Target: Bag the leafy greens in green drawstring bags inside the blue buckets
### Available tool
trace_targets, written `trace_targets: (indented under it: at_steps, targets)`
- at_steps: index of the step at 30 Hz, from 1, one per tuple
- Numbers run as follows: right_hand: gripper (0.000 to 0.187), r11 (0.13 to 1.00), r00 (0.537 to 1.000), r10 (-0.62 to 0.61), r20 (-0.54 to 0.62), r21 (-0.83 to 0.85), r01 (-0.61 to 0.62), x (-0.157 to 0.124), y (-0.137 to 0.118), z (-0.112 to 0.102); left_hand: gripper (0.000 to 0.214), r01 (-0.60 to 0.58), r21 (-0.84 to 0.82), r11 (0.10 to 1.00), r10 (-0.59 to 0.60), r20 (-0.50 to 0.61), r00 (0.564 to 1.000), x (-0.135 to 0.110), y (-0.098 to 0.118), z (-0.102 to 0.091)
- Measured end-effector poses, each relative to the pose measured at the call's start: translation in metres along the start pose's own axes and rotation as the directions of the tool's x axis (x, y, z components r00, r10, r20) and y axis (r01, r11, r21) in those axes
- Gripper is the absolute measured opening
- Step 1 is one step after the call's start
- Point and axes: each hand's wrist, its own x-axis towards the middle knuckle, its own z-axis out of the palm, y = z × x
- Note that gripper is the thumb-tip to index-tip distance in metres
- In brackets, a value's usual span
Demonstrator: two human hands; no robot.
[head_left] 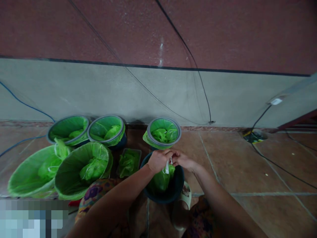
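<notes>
My left hand (158, 160) and my right hand (182, 159) meet over a dark bin (173, 193) on the tiled floor. Both are closed in a pinch on the top of a green plastic bag (160, 180) that hangs into the bin. A white drawstring (167, 168) dangles between my fingers. Just behind the hands stands another bin (163, 132) with a green liner held by a grey ring.
Several lined bins stand at left: two ringed ones (68, 129) (107, 129) by the wall, two larger ones (83, 168) (31, 175) in front. A tray of folded green bags (128, 162) lies between. Cables (272, 162) cross the floor at right. My sandal (184, 195) is beside the bin.
</notes>
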Motion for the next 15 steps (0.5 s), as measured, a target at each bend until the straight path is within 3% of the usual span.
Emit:
trace_targets:
  at_steps: [4, 7, 10, 15]
  targets:
    - [0.014, 0.998, 0.993, -0.034, -0.116, -0.061, 0.027, 0.001, -0.001, 0.0, 0.029, 0.044, 0.135, 0.99, -0.037, -0.053, 0.998, 0.001, -0.001, -0.001]
    - [0.018, 0.947, 0.957, -0.145, -0.252, -0.317, 0.06, 0.002, -0.004, -0.004, 0.034, 0.086, 0.134, 0.987, -0.081, -0.045, 0.996, 0.003, -0.001, -0.003]
    - [0.024, 0.757, 0.907, -0.27, -0.324, -0.653, -0.008, -0.002, -0.011, -0.016, 0.03, 0.182, 0.066, 0.981, -0.178, -0.06, 0.982, 0.004, -0.003, 0.001]
    - [0.025, 0.439, 0.904, -0.152, -0.4, -0.847, -0.301, -0.012, -0.011, -0.042, 0.021, 0.333, -0.166, 0.928, -0.353, -0.114, 0.929, 0.0, -0.023, 0.001]
